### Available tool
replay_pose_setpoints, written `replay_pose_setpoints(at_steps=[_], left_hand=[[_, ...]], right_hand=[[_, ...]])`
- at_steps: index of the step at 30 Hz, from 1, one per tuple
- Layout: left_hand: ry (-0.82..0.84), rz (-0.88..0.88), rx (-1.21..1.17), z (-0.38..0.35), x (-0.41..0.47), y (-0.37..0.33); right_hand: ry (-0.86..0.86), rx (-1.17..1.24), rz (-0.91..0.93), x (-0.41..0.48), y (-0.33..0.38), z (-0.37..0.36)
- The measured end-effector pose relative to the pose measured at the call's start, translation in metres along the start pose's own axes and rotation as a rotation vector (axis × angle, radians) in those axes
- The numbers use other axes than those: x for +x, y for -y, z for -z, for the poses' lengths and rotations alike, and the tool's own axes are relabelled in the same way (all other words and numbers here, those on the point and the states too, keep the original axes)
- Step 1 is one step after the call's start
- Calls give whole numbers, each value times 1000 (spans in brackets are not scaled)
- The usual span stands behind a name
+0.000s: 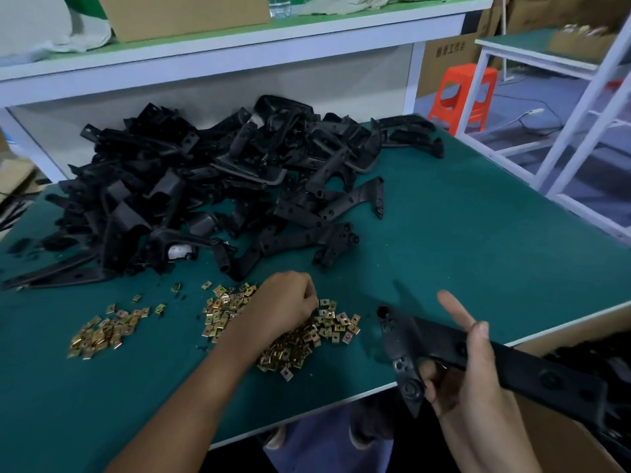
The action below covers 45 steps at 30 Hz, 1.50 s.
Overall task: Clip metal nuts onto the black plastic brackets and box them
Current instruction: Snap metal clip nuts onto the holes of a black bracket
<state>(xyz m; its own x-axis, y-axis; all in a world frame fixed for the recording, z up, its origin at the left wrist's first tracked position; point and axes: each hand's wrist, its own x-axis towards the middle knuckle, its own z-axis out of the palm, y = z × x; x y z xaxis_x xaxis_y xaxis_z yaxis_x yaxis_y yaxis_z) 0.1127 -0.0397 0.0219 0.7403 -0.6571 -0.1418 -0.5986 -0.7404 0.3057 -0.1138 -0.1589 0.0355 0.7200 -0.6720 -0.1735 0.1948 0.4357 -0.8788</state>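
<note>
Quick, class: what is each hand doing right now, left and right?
Left hand: curled over the nut pile; whether it pinches a nut cannot be told.
Right hand: grips the black bracket.

On my surface (461, 233), the pile of brackets (205, 186) fills the far left and centre. Nearer me lies the large nut heap (300, 343) under my left hand (283, 305), with the small nut heap (102, 332) to its left. At the right, my right hand (467, 380) holds one bracket (532, 367) across the near edge, over a box (563, 438).
</note>
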Motion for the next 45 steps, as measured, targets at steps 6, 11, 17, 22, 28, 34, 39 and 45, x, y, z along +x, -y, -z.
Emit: replay_pose_setpoints(at_steps=[6,11,17,22,28,34,39,45], left_hand=[[110,84,-55,2,4,-1],[153,82,-124,2,4,-1],[113,130,-199,2,3,5],[124,170,-177,2,10,9],[-20,93,-508,14,-18,2],[-34,1,-1287,23,-95,-44],[-9,-25,-1509,13,-132,-66],[-85,-13,-1574,15,-140,-78]], right_hand=[[13,-24,-3,-3,0,2],[-7,4,2,-3,3,2],[9,10,-6,-5,7,1],[24,-10,-17,-9,9,-1],[68,20,-7,-10,11,6],[145,149,-41,-7,7,-2],[188,265,-45,-7,5,-16],[203,283,-42,-9,4,-22]])
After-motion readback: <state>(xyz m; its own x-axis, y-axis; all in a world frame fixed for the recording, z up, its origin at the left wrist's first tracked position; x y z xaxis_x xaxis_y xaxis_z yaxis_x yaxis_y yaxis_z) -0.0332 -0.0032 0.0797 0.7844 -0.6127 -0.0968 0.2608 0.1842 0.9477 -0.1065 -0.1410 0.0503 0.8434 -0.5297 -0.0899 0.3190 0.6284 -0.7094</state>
